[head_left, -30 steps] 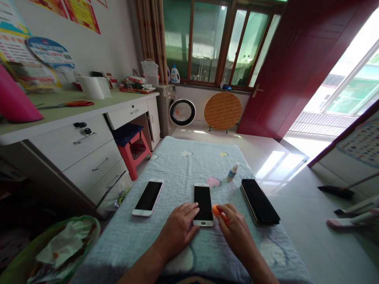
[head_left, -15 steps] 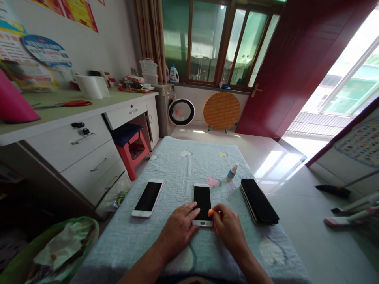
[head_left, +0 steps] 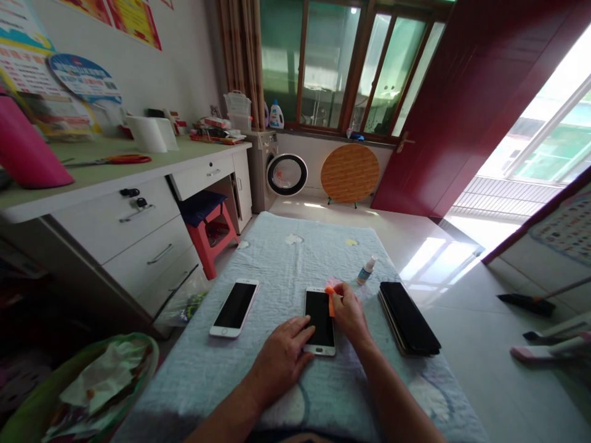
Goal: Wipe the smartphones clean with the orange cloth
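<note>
A white-framed smartphone (head_left: 318, 307) with a dark screen lies face up on the pale blue cloth cover (head_left: 277, 264). My left hand (head_left: 282, 349) holds its lower left edge, fingertips over the glass and thumb near the bottom corner. Pinched in my right hand (head_left: 349, 312) is a small orange cloth (head_left: 331, 298), touching the phone's upper right side. Further left lies a second white phone (head_left: 234, 309), apart from both hands. A small spray bottle (head_left: 365, 271) stands upright beyond my right hand. To the right rests a stack of dark phones or tablets (head_left: 409, 317).
A desk (head_left: 115, 209) with drawers runs along the left, with a red stool (head_left: 215, 243) beside it. A green-rimmed bin (head_left: 152, 357) holding crumpled paper stands at lower left. Beyond the covered surface are a washing machine (head_left: 263, 166) and a round wooden tabletop (head_left: 349, 174).
My right hand has moved the orange cloth up along the phone's right side, from near the bottom to near the top. My left hand stays on the phone. The view has shifted slightly.
</note>
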Demonstrator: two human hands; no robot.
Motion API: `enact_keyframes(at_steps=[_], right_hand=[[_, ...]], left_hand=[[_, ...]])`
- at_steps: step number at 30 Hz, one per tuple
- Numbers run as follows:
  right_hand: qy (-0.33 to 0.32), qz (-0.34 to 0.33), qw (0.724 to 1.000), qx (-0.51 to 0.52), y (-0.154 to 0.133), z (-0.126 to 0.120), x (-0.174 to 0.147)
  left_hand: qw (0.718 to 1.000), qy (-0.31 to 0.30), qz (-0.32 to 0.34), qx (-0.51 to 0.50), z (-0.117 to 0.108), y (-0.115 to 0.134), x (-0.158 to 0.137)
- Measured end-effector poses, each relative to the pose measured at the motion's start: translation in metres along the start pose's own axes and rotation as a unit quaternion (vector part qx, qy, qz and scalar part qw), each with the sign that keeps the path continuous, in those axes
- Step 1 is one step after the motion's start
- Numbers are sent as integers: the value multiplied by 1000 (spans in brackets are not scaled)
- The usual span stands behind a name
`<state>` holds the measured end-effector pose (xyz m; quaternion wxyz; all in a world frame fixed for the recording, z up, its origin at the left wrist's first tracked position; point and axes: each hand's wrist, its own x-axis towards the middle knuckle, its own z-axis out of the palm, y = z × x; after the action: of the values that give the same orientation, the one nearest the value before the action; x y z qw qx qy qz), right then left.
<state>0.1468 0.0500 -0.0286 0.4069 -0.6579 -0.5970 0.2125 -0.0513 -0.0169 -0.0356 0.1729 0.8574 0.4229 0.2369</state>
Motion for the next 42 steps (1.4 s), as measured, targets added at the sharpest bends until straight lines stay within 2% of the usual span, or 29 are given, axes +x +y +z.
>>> enact_keyframes(at_steps=[6,14,23,29,37,42], right_hand=[[-2,-20,999,-43,-5,-1,-10],[-22,0,1000,-20,-12,-17,-39],[-80,20,996,-29,-17,-38,-88],[-123,37,992,-15,-21,-47,-106],[-152,37,988,-6,-17,-56,-100],[-72,26,997,-19,-19,-51,-73]], left_hand=[[1000,-4,-2,6,-2,2,1],[1000,8,3,3,2,0,1],[1000,20,8,12,2,2,1],[1000,18,6,15,2,3,1],[999,29,14,10,4,0,-1],[1000,25,11,13,4,-1,0]])
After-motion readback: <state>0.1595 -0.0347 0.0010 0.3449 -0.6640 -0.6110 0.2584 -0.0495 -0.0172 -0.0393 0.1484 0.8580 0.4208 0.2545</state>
